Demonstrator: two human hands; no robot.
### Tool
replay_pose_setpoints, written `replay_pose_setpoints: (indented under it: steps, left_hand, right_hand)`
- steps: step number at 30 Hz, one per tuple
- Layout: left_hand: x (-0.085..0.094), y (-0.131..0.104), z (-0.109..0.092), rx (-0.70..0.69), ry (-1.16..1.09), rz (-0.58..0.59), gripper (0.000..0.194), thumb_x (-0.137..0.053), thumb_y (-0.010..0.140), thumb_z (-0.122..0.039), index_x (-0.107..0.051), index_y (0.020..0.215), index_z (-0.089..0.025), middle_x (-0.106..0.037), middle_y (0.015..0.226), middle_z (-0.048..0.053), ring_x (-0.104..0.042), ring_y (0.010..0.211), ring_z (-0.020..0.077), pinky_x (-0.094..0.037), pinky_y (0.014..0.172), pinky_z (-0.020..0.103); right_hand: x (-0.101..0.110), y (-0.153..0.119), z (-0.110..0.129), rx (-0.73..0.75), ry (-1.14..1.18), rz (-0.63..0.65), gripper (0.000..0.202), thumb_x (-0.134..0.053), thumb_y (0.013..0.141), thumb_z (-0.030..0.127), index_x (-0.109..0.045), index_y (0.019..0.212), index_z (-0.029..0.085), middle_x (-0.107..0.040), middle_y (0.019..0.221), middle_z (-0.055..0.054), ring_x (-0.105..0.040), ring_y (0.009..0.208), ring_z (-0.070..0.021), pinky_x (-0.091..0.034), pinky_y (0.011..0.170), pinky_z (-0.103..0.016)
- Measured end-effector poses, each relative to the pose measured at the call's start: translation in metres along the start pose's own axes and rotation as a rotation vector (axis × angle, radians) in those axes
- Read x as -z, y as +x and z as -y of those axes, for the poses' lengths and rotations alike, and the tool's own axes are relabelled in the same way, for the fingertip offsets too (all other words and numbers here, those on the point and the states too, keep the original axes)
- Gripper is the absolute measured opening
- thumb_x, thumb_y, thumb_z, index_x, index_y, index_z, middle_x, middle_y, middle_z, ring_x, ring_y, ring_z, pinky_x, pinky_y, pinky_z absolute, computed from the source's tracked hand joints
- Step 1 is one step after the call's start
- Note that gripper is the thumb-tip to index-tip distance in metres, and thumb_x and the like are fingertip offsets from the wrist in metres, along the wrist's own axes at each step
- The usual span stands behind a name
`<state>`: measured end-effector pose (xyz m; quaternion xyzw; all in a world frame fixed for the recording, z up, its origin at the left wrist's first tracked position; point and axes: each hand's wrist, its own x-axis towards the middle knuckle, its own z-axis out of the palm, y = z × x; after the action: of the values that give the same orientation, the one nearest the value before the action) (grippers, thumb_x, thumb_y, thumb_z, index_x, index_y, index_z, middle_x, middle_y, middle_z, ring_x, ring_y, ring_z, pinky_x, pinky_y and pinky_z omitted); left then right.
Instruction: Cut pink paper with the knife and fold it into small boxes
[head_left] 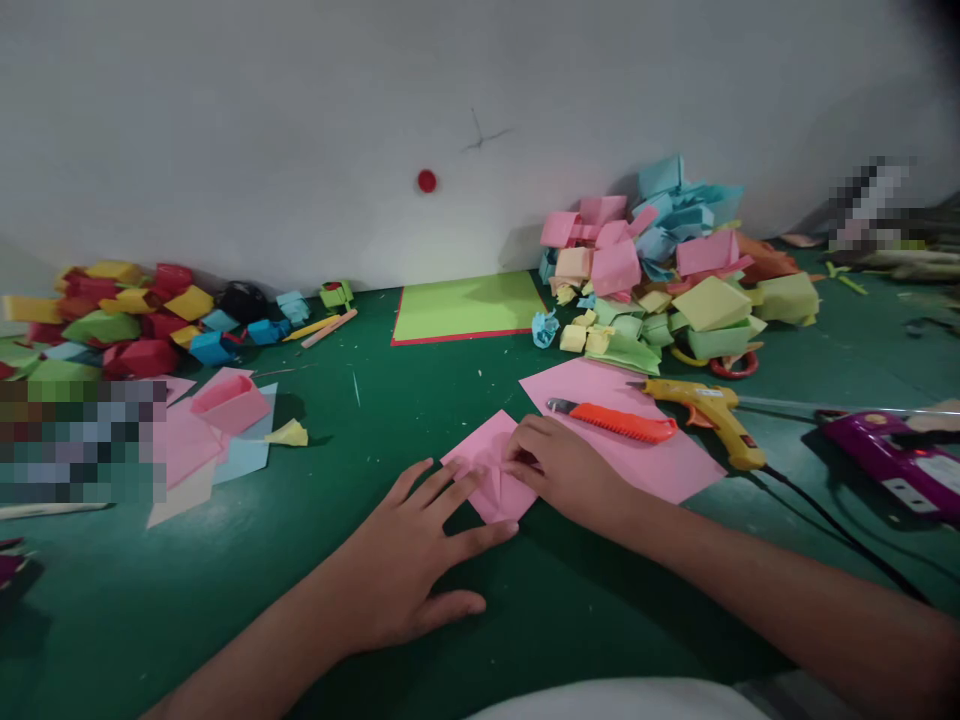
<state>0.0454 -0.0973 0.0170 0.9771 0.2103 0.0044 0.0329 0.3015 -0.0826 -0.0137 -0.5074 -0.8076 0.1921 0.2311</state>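
A small square of pink paper (489, 435) with creases and a folded flap lies on the green table in front of me. Spread flat, the fingers of my left hand (409, 560) rest on its left and lower part. My right hand (562, 470) bends over the right side, thumb and forefinger pinched at the middle fold. Part of the paper is hidden under both hands. Just beyond my right hand, an orange box cutter (622, 421) lies on a larger pink sheet (675, 475).
A yellow glue gun (709, 410) with a black cord lies at right, near a purple power strip (892, 460). Folded paper pieces are heaped at back right (697, 290) and back left (127, 315). A lime sheet (469, 305) lies by the wall. Pink and blue papers (247, 455) lie left.
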Motion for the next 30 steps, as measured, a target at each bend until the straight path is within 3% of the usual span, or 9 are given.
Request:
replay_pose_setpoints:
  steps: [7, 19, 25, 28, 30]
  left_hand:
    - [-0.004, -0.002, 0.001, -0.005, -0.013, -0.009, 0.069, -0.046, 0.091, -0.076, -0.036, 0.153, -0.047, -0.040, 0.159, 0.009, -0.038, 0.143, 0.0402, -0.022, 0.116, 0.063]
    - [0.003, 0.001, -0.001, 0.046, -0.080, 0.056, 0.065, -0.049, 0.093, -0.072, -0.039, 0.152, -0.047, -0.042, 0.155, 0.013, -0.039, 0.142, 0.0442, -0.025, 0.110, 0.071]
    - [0.006, 0.000, -0.002, 0.072, -0.107, 0.089, 0.061, -0.045, 0.095, -0.070, -0.035, 0.152, -0.050, -0.047, 0.150, 0.011, -0.038, 0.143, 0.0423, -0.020, 0.111, 0.075]
    - [0.005, -0.002, 0.000, 0.075, -0.109, 0.072, 0.061, -0.046, 0.095, -0.070, -0.036, 0.152, -0.050, -0.047, 0.152, 0.010, -0.040, 0.142, 0.0418, -0.016, 0.113, 0.075]
    - [0.004, -0.002, 0.000, 0.078, -0.107, 0.058, 0.061, -0.047, 0.094, -0.071, -0.038, 0.151, -0.050, -0.046, 0.154, 0.010, -0.041, 0.142, 0.0422, -0.014, 0.113, 0.075]
  right_hand:
    - [-0.002, 0.000, -0.002, -0.008, -0.003, -0.001, 0.013, -0.066, 0.094, 0.020, -0.058, 0.084, 0.019, -0.061, 0.090, -0.003, -0.055, 0.086, -0.0204, -0.044, 0.076, -0.034]
    - [0.001, -0.001, 0.001, 0.011, 0.031, -0.020, 0.009, -0.065, 0.094, 0.018, -0.061, 0.086, 0.019, -0.062, 0.090, -0.004, -0.056, 0.086, -0.0198, -0.044, 0.077, -0.034]
    - [0.026, -0.019, 0.011, 0.277, -0.067, 0.007, 0.017, -0.052, 0.098, 0.020, -0.069, 0.093, 0.020, -0.061, 0.116, -0.009, -0.051, 0.105, -0.0248, -0.040, 0.095, -0.045]
    - [0.041, -0.030, 0.011, 0.434, -0.122, 0.161, 0.018, -0.055, 0.095, 0.022, -0.073, 0.097, 0.025, -0.056, 0.133, -0.007, -0.045, 0.113, -0.0298, -0.037, 0.096, -0.050]
    - [0.046, -0.034, 0.009, 0.446, -0.150, 0.218, 0.020, -0.054, 0.096, 0.025, -0.074, 0.098, 0.026, -0.054, 0.138, -0.005, -0.043, 0.115, -0.0308, -0.037, 0.096, -0.051]
